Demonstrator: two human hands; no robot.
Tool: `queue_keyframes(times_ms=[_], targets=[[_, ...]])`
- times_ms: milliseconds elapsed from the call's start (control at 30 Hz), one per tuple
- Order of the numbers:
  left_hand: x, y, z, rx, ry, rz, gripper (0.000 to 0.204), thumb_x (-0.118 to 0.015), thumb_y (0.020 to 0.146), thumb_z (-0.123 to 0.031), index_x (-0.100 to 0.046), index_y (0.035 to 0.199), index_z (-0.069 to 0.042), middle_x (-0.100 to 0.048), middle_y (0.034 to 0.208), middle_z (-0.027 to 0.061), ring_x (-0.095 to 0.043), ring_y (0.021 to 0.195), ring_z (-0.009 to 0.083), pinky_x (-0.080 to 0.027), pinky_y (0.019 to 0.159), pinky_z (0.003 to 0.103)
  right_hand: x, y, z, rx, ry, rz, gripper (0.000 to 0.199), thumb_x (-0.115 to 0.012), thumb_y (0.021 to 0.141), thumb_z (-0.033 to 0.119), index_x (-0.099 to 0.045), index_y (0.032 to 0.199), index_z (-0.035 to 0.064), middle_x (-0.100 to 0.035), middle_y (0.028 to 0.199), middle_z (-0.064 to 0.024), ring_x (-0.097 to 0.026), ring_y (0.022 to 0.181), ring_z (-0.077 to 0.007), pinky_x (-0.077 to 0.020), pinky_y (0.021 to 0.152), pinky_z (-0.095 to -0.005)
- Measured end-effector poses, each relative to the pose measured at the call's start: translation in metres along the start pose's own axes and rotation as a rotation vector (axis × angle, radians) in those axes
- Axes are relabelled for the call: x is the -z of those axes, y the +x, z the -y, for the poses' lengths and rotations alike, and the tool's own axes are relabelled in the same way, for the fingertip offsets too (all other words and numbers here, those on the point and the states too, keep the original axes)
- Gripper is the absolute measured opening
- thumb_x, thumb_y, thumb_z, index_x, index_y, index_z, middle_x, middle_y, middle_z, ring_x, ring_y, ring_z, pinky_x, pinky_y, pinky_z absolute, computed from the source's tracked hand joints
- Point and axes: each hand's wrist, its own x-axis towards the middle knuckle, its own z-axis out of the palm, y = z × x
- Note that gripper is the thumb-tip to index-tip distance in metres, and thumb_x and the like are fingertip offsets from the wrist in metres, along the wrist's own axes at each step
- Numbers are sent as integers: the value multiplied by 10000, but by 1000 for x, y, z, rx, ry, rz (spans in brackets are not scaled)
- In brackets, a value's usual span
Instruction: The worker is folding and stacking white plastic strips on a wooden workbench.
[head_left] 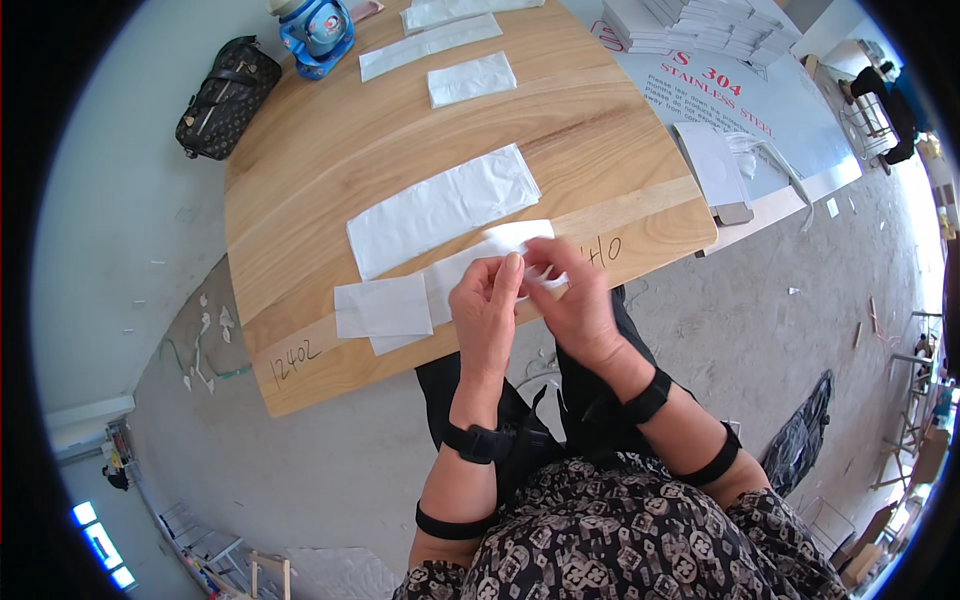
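Lying near the front edge of the table (290, 225), white sheets (382, 306) pass behind the left hand (488, 302), upright, thumb against bent fingers; the blurred right hand (578, 308) angles inward, fingers curled. What either grasps, I cannot tell.

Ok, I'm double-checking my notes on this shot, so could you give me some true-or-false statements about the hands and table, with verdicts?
1. The left hand and right hand are close together. True.
2. Both wrists are bare. False: a black band shows at the left wrist and another at the right.
3. A long white piece lies on the wooden table. True.
4. The dark patterned bag is right of the hands. False: the dark patterned bag is at the upper left.
5. A white stack is at the upper right. True.
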Motion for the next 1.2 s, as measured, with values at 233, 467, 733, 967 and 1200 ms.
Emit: queue_keyframes(times_ms=[233,467,733,967,1200], targets=[[23,17,23,-347,512,-296,226,-620,867,-123,-541,722,33,-538,573,107,-475,495,181,-397,502,334,5,-18,-12,291,-258,190,376,-741,691,110,-589,1023,21,-578,1099,-131,-569,1004,-337,-480,865,-427],[32,13,24,-331,810,-406,222,-615,832,-90,-510,690,45,-509,554,149,-468,485,219,-401,511,376,0,-18,-16,331,-588,439,772,-709,779,334,-379,1376,-28,-299,1499,-176,-279,1402,-332,-218,1157,-459],[33,11,27,-250,1035,-357,204,-611,844,-173,-565,717,-20,-630,634,179,-633,605,388,-493,566,483,-4,-9,-22,311,-704,509,893,-672,770,519,-333,1445,42,-234,1540,-180,-231,1429,-319,-166,1177,-461],[59,7,24,-320,1277,-364,148,-632,833,-170,-556,751,-72,-637,696,133,-638,647,355,-486,562,466,1,-4,-10,319,-788,622,969,-740,615,632,-344,1456,360,-167,1551,-218,-153,1446,-376,-137,1170,-517],[166,10,24,-328,1068,-850,140,-684,799,-96,-561,812,-31,-553,795,95,-554,844,293,-453,729,434,2,-3,-2,330,-861,676,968,-759,606,617,-328,1451,422,-150,1546,-241,-122,1449,-390,-98,1158,-573]])
